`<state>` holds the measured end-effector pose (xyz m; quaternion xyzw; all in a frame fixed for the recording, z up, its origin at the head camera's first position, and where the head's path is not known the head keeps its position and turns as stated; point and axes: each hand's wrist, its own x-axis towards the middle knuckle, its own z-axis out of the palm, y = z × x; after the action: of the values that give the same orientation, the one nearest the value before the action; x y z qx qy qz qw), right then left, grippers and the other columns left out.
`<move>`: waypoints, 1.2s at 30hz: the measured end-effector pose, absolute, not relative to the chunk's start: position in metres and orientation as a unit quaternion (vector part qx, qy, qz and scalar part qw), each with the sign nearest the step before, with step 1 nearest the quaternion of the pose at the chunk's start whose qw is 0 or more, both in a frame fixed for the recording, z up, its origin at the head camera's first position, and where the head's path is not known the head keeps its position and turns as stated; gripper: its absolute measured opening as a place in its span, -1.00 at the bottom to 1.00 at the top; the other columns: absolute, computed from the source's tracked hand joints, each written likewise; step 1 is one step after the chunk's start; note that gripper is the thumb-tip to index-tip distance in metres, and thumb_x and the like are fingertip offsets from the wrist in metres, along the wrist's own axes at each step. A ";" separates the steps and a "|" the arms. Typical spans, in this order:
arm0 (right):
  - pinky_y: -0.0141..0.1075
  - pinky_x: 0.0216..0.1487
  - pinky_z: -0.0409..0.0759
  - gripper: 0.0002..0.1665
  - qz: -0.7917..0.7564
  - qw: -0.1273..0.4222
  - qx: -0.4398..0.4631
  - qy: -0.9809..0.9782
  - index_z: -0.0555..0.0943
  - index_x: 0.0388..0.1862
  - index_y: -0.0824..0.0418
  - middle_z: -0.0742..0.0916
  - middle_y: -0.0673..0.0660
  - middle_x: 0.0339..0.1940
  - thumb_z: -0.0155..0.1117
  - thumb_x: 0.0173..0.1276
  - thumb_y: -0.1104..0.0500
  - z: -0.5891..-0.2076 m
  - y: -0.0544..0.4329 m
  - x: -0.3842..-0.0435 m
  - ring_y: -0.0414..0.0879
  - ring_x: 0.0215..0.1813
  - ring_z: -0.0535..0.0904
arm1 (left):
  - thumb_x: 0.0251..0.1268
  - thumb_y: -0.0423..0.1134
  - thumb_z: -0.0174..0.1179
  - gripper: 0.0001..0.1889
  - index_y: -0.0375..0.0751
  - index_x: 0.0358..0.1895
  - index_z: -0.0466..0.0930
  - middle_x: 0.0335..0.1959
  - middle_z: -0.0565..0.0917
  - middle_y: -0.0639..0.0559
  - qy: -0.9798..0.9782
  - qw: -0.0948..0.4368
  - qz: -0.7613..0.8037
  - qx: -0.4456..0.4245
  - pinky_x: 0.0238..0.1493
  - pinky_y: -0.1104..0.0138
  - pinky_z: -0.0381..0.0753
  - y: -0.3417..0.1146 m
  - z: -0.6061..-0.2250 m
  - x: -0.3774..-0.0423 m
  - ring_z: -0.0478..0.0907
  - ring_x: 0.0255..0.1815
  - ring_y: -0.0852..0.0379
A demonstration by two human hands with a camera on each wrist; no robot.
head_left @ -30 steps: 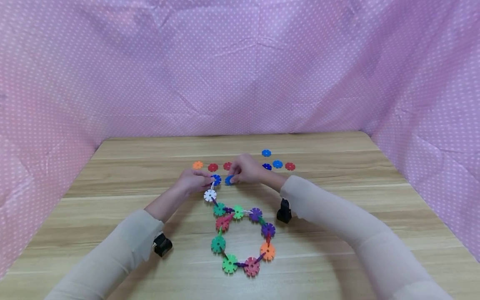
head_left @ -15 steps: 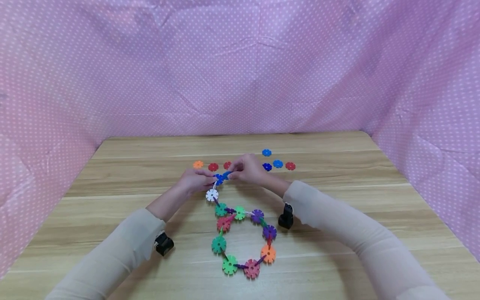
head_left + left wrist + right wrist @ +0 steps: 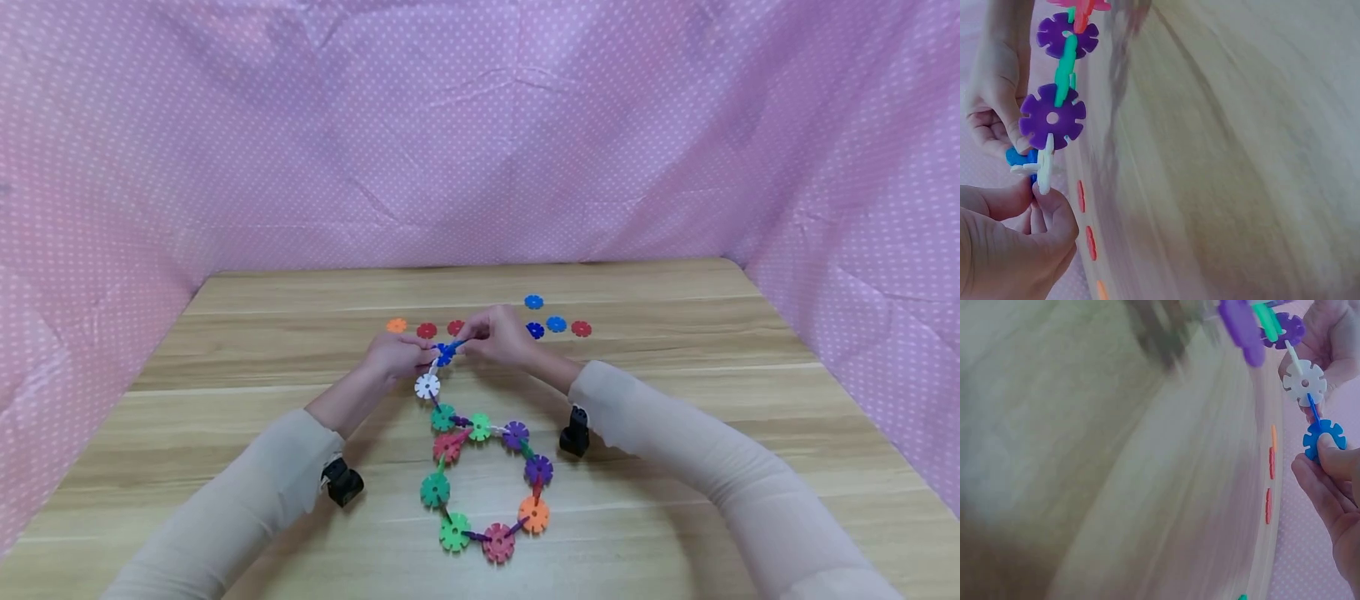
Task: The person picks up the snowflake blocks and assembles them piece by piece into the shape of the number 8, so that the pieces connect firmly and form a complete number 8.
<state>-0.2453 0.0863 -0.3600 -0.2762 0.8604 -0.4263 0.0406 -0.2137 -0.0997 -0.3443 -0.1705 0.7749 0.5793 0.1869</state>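
My left hand (image 3: 397, 357) pinches the dark blue notched snowflake disc (image 3: 444, 356) at the upper end of a chain of interlocked discs. With thumb and fingers, my right hand (image 3: 497, 335) pinches a lighter blue snowflake disc (image 3: 1312, 442). The two blue discs meet crosswise at their edges, the dark one seen edge-on in the right wrist view. Below them, a white disc (image 3: 427, 387) leads down to a closed ring of discs, including a purple one (image 3: 1054, 117) and an orange one (image 3: 534, 515). Left fingertips cover part of the dark blue disc.
Loose discs lie flat beyond the hands: an orange one (image 3: 397, 326), a red one (image 3: 427, 331), and another red one partly behind the right hand. Several blue discs, one at the back (image 3: 534, 302), and a red disc (image 3: 581, 329) lie farther right. Pink dotted cloth surrounds the wooden table (image 3: 247, 333).
The lighter blue disc, apart from the dark one a second ago, now meets its edge and is turned edge-on. My left hand has shifted slightly right with the chain's upper end.
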 end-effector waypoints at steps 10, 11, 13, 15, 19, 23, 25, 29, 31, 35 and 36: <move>-0.44 -0.22 0.70 -0.96 -0.415 0.048 -0.325 0.848 0.73 -0.37 0.32 0.81 0.22 -0.32 0.38 0.18 0.37 -0.358 0.088 -0.246 0.03 -0.25 0.75 | 0.28 -0.43 0.19 -0.70 -0.46 0.05 0.57 -0.28 0.63 -0.04 0.758 0.208 0.602 -0.143 -0.20 0.45 0.70 -0.104 -0.344 -0.206 0.59 -0.40 0.24; -0.44 -0.20 0.70 -0.95 -0.414 0.052 -0.330 0.847 0.73 -0.37 0.32 0.80 0.22 -0.32 0.38 0.17 0.39 -0.357 0.089 -0.247 0.04 -0.23 0.75 | 0.28 -0.43 0.19 -0.70 -0.47 0.06 0.57 -0.30 0.63 -0.03 0.756 0.211 0.604 -0.139 -0.19 0.43 0.71 -0.105 -0.344 -0.205 0.60 -0.40 0.25; -0.45 -0.18 0.70 -0.92 -0.411 0.058 -0.336 0.845 0.73 -0.37 0.30 0.80 0.20 -0.31 0.37 0.17 0.41 -0.357 0.089 -0.248 0.02 -0.22 0.75 | 0.30 -0.43 0.17 -0.70 -0.48 0.06 0.55 -0.33 0.65 -0.02 0.756 0.218 0.604 -0.127 -0.15 0.40 0.72 -0.105 -0.343 -0.204 0.61 -0.40 0.24; -0.45 -0.17 0.70 -0.90 -0.407 0.065 -0.341 0.845 0.73 -0.36 0.29 0.80 0.19 -0.31 0.36 0.16 0.43 -0.357 0.090 -0.249 0.01 -0.22 0.75 | 0.32 -0.42 0.15 -0.70 -0.48 0.07 0.55 -0.31 0.67 -0.05 0.764 0.224 0.594 -0.115 -0.09 0.36 0.72 -0.106 -0.343 -0.203 0.63 -0.39 0.24; -0.45 -0.16 0.70 -0.88 -0.399 0.075 -0.340 0.848 0.74 -0.36 0.26 0.81 0.16 -0.30 0.35 0.18 0.42 -0.358 0.091 -0.251 -0.04 -0.20 0.74 | 0.36 -0.32 0.15 -0.69 -0.39 0.09 0.58 -0.12 0.71 -0.16 0.800 0.225 0.548 -0.089 0.00 0.29 0.71 -0.104 -0.342 -0.205 0.65 -0.30 0.22; -0.41 -0.10 0.71 -0.88 -0.399 0.083 -0.340 0.847 0.74 -0.34 0.26 0.81 0.16 -0.28 0.34 0.20 0.42 -0.357 0.091 -0.252 -0.01 -0.16 0.75 | 0.35 -0.26 0.18 -0.71 -0.30 0.05 0.63 0.02 0.68 -0.22 0.831 0.219 0.506 -0.069 0.07 0.24 0.68 -0.101 -0.343 -0.210 0.66 -0.21 0.18; -0.39 -0.09 0.71 -0.88 -0.399 0.084 -0.338 0.848 0.74 -0.33 0.26 0.81 0.16 -0.27 0.34 0.20 0.41 -0.356 0.091 -0.251 0.01 -0.15 0.75 | 0.34 -0.27 0.18 -0.73 -0.30 0.04 0.64 0.03 0.68 -0.23 0.834 0.217 0.503 -0.065 0.08 0.24 0.68 -0.101 -0.343 -0.212 0.67 -0.20 0.18; -0.36 -0.08 0.71 -0.88 -0.401 0.086 -0.321 0.854 0.73 -0.26 0.26 0.81 0.16 -0.22 0.37 0.20 0.36 -0.356 0.092 -0.250 -0.01 -0.13 0.74 | 0.35 -0.31 0.16 -0.72 -0.34 0.05 0.63 0.05 0.67 -0.26 0.833 0.221 0.504 -0.060 0.07 0.25 0.68 -0.102 -0.343 -0.214 0.66 -0.20 0.19; -0.36 -0.07 0.71 -0.85 -0.404 0.089 -0.310 0.856 0.72 -0.22 0.25 0.80 0.16 -0.19 0.39 0.20 0.32 -0.356 0.094 -0.249 -0.05 -0.12 0.74 | 0.36 -0.30 0.15 -0.72 -0.33 0.06 0.62 0.05 0.67 -0.25 0.835 0.222 0.499 -0.060 0.07 0.26 0.68 -0.105 -0.343 -0.215 0.65 -0.20 0.19; -0.36 -0.08 0.71 -0.78 -0.404 0.090 -0.298 0.860 0.69 -0.17 0.27 0.79 0.17 -0.16 0.41 0.18 0.28 -0.356 0.100 -0.246 -0.05 -0.13 0.73 | 0.36 -0.26 0.16 -0.71 -0.28 0.07 0.62 0.04 0.67 -0.20 0.839 0.227 0.489 -0.076 0.07 0.28 0.66 -0.110 -0.341 -0.218 0.62 -0.15 0.17; -0.36 -0.08 0.71 -0.77 -0.402 0.090 -0.296 0.862 0.69 -0.16 0.28 0.79 0.18 -0.15 0.41 0.18 0.28 -0.355 0.102 -0.245 -0.05 -0.12 0.73 | 0.36 -0.26 0.16 -0.71 -0.29 0.07 0.62 0.04 0.67 -0.20 0.839 0.228 0.488 -0.076 0.09 0.27 0.65 -0.111 -0.340 -0.219 0.61 -0.14 0.16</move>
<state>-0.2451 0.1024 -0.3552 -0.2962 0.8616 -0.4023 0.0899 -0.2187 -0.1107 -0.3403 -0.0763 0.8388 0.4884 0.2283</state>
